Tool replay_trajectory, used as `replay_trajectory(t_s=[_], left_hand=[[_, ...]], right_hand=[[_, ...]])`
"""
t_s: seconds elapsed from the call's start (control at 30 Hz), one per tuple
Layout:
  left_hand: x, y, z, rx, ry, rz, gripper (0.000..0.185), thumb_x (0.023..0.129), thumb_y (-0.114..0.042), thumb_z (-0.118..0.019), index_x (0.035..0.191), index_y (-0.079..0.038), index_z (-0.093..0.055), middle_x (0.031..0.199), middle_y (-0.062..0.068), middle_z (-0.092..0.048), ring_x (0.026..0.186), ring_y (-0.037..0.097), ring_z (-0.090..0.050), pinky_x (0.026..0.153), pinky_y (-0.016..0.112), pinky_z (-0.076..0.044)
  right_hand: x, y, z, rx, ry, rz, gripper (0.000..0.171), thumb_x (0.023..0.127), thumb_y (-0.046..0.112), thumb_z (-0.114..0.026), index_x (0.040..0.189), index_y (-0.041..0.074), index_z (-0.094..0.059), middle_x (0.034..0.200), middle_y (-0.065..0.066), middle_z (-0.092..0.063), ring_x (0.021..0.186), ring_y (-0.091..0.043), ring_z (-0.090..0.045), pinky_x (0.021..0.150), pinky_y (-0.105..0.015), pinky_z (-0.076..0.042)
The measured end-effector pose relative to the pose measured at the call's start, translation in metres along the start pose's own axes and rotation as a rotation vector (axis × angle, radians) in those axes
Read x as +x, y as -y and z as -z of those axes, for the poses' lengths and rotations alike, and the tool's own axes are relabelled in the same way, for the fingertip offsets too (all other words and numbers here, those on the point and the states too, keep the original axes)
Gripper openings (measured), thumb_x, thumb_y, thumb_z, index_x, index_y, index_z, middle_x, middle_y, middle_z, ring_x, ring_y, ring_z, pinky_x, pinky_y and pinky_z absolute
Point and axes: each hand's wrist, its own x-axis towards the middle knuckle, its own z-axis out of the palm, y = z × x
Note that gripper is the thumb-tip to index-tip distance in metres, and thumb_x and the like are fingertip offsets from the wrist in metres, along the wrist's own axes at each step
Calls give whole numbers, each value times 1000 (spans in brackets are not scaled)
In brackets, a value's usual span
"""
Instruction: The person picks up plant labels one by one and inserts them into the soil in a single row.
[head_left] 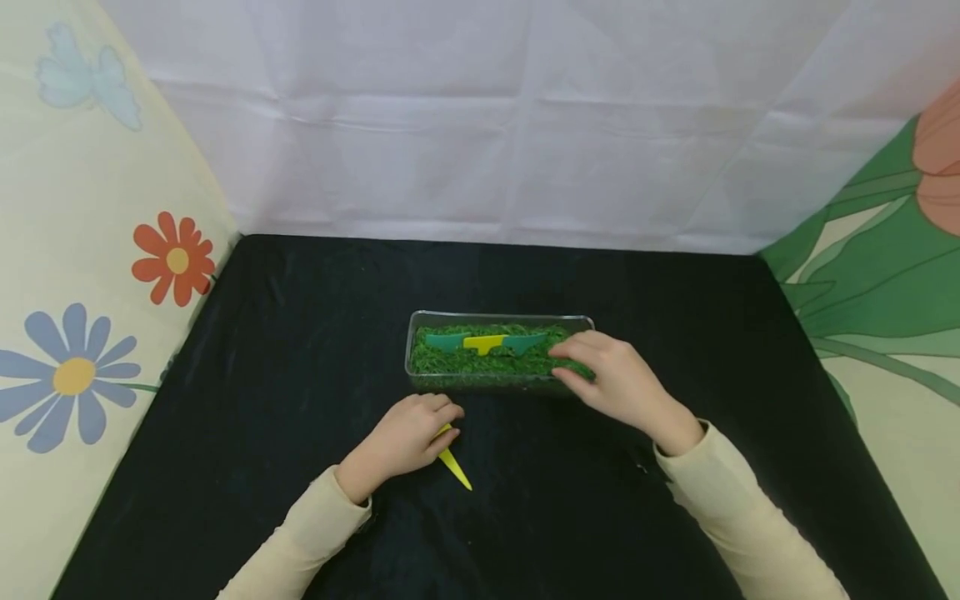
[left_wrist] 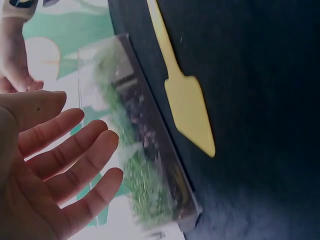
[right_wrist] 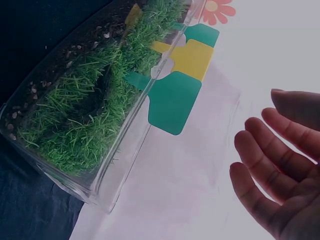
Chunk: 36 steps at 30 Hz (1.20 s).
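Markers already stand in the clear plastic tray of green grass [head_left: 420, 327]: two green plastic tags [head_left: 447, 341] flanking a yellow plastic tag [head_left: 485, 342]. One yellow plastic stake [head_left: 454, 467] lies on the black cloth surface [head_left: 262, 375] under the relaxed, empty left hand [head_left: 408, 435]; the right hand [head_left: 611, 375] hovers, fingers loose, at the tray's right end.

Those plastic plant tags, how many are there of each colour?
Green tags: 2, stuck in the grass tray, left one, right one.
Yellow tags: 2, one between the green ones, one flat on the black cloth by the left hand.
Total: 4.
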Motion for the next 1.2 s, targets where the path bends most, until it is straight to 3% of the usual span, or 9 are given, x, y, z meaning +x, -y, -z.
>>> replay_trajectory(t_s=[0.4,0.7,1.0,1.2], left_hand=[[7,-10,-7,73,150,-99,10,84,-17,-63,93,-12,-63,83,-1,-57,73,13,-55,62,27,-44],[8,-18,-16,173,307,-168,14,81,-13,-64,94,-18,-64,83,-5,-55,72,11,-51,57,23,-31],[9,-18,-24,187,343,-142,17,78,-11,-66,93,-19,-64,81,-5,-54,70,11,-49,56,23,-28],[11,-19,-23,170,363,-140,15,80,-9,-64,84,-23,-66,76,-6,-51,64,10,-43,56,23,-25]], right_hand=[[-6,-1,3,27,-34,-1,27,68,4,-76,94,6,-66,86,-5,-63,75,-15,-59,58,-29,-49],[-10,0,2,38,-46,-8,28,68,3,-76,94,5,-66,88,-4,-63,74,-14,-59,57,-27,-48],[-13,3,1,55,-52,4,30,66,2,-77,93,6,-66,87,-6,-63,75,-16,-60,59,-30,-50],[-15,1,-1,54,-45,0,27,68,3,-76,93,6,-66,86,-5,-63,76,-15,-60,61,-30,-50]])
